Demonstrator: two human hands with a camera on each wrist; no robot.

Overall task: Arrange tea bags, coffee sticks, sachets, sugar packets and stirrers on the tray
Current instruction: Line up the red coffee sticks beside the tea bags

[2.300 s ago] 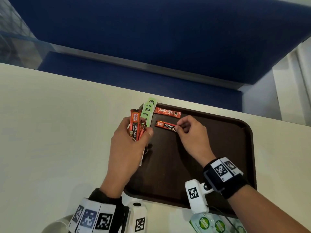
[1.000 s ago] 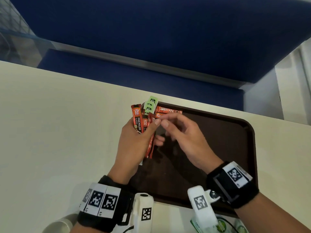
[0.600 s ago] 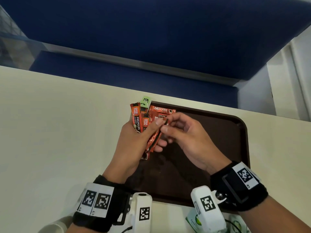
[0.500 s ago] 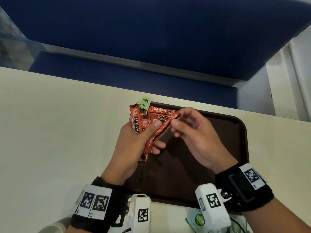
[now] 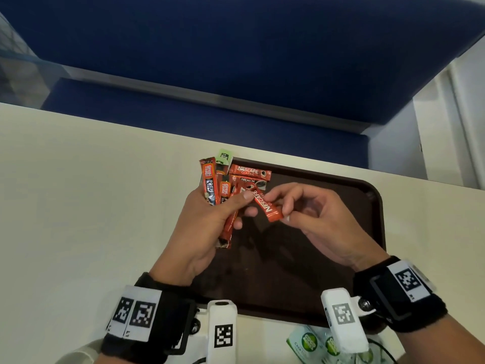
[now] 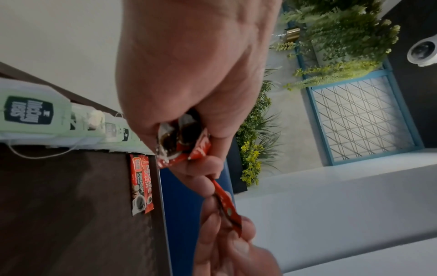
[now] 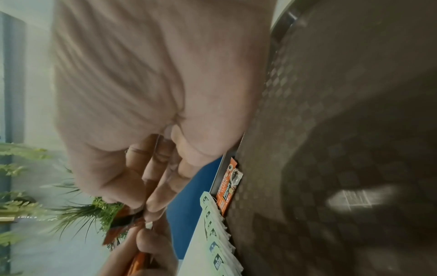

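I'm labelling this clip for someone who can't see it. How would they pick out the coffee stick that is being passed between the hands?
Start at the dark brown tray on the pale table. Above its far-left part, the left hand grips a bundle of sticks standing upright. The Nescafe stick is the lone red one slanting between both hands, pinched by the right hand, while two others lie flat on the tray.

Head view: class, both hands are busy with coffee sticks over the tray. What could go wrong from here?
1. The left hand grips a loose fan of red and orange coffee sticks; some could slip out.
2. The right hand pinches the red Nescafe stick only at its end, so it may drop crooked on the dark brown plastic tray.
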